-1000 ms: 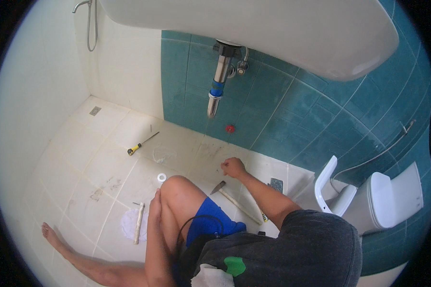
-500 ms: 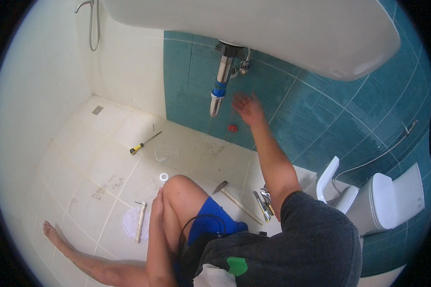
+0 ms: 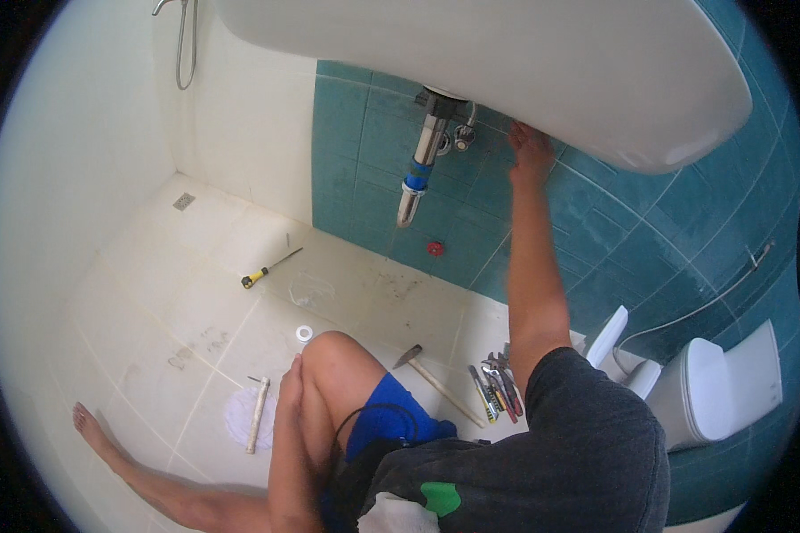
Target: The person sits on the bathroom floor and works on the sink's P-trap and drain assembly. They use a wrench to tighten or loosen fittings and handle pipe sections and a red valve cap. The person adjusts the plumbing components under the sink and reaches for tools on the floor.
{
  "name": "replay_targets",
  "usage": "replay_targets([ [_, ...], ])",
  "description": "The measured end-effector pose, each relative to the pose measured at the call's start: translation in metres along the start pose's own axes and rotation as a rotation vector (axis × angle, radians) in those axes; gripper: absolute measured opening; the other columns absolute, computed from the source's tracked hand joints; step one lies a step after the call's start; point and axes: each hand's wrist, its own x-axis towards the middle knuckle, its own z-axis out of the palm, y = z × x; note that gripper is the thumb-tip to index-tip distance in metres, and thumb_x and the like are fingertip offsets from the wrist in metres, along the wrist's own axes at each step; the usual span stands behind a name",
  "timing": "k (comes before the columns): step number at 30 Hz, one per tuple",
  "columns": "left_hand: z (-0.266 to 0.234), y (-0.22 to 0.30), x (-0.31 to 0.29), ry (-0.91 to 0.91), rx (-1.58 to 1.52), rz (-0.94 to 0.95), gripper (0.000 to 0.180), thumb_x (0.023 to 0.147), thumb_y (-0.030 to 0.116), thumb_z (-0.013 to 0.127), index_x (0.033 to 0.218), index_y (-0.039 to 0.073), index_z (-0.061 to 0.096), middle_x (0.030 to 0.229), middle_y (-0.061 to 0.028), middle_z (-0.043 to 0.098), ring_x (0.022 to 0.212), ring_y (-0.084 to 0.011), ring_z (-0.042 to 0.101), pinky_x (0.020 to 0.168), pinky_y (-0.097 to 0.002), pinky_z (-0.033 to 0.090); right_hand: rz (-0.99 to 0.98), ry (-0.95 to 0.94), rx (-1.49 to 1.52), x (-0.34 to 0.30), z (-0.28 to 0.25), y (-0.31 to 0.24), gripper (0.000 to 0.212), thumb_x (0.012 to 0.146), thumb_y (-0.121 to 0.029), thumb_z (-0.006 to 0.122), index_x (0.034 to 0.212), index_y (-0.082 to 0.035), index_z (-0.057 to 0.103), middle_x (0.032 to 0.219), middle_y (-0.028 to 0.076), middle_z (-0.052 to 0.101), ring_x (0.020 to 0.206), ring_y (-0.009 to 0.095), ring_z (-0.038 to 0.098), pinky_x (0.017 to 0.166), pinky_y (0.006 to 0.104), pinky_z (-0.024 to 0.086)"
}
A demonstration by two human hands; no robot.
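Note:
My right hand (image 3: 532, 158) reaches up to the underside of the white washbasin (image 3: 542, 71), against the teal tiled wall. Its fingers are stretched, the tips partly hidden at the basin edge, and no object shows in them. To its left hangs the metal drain pipe (image 3: 428, 142) with a blue band, beside a small shut-off valve (image 3: 463, 136). Beside my bent knee, my left hand (image 3: 292, 384) has its fingers drawn together; what they hold, if anything, is hidden. Just beyond its fingertips is a white ring (image 3: 304, 333); whether they touch cannot be made out.
A yellow-and-black screwdriver (image 3: 256, 276) lies on the tiled floor. Right of my knee are a hammer (image 3: 437, 384) and several hand tools (image 3: 498, 386). A pale tube (image 3: 258, 416) rests on a white cloth (image 3: 238, 419). A toilet (image 3: 698, 391) stands at right; a red valve knob (image 3: 435, 249) sits low on the wall.
My right hand has moved up and right, from beside the drain pipe to the basin's underside. My left hand stays by the knee. The view has shifted slightly.

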Motion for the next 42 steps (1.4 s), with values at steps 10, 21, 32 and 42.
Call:
replay_targets([
  [10, 0.012, 0.023, -0.021, -0.042, 0.09, 0.1, 0.073, 0.1, 0.058, 0.045, 0.131, -0.006, 0.06, 0.131, -0.0221, 0.062, 0.119, -0.0286, 0.059, 0.102, -0.0349, 0.044, -0.25, -0.582, -1.297, 0.024, 0.026, -0.01, 0.059, 0.093, -0.06, 0.056, 0.092, -0.004, 0.074, 0.088, 0.021, 0.071, 0.088, 0.04, 0.068, 0.083, 0.0475, 0.052],
  [21, 0.009, 0.006, 0.005, -0.069, 0.036, 0.052, 0.072, 0.099, 0.057, 0.048, 0.128, -0.008, 0.062, 0.129, -0.021, 0.064, 0.119, -0.0263, 0.058, 0.103, -0.0336, 0.043, -0.299, -0.637, -1.412, 0.065, 0.035, 0.025, 0.062, 0.097, -0.055, 0.048, 0.103, 0.002, 0.071, 0.104, 0.027, 0.07, 0.098, 0.047, 0.067, 0.089, 0.0529, 0.051],
  [32, 0.003, -0.007, 0.013, -0.061, 0.063, 0.032, 0.072, 0.099, 0.057, 0.048, 0.125, -0.008, 0.064, 0.126, -0.0216, 0.065, 0.116, -0.027, 0.06, 0.101, -0.0342, 0.044, -0.387, -0.774, -1.792, 0.041, 0.065, 0.012, 0.041, 0.099, -0.038, 0.046, 0.12, -0.007, 0.064, 0.115, 0.028, 0.066, 0.106, 0.044, 0.066, 0.095, 0.056, 0.05],
  [42, 0.008, 0.019, -0.008, -0.077, 0.078, 0.034, 0.075, 0.099, 0.059, 0.047, 0.127, -0.009, 0.062, 0.128, -0.0228, 0.064, 0.116, -0.0277, 0.06, 0.1, -0.0347, 0.044, -0.164, -0.482, -1.694, 0.086, 0.063, 0.062, 0.061, 0.088, -0.049, 0.055, 0.133, -0.009, 0.061, 0.141, 0.023, 0.055, 0.131, 0.039, 0.053, 0.109, 0.0483, 0.041],
])
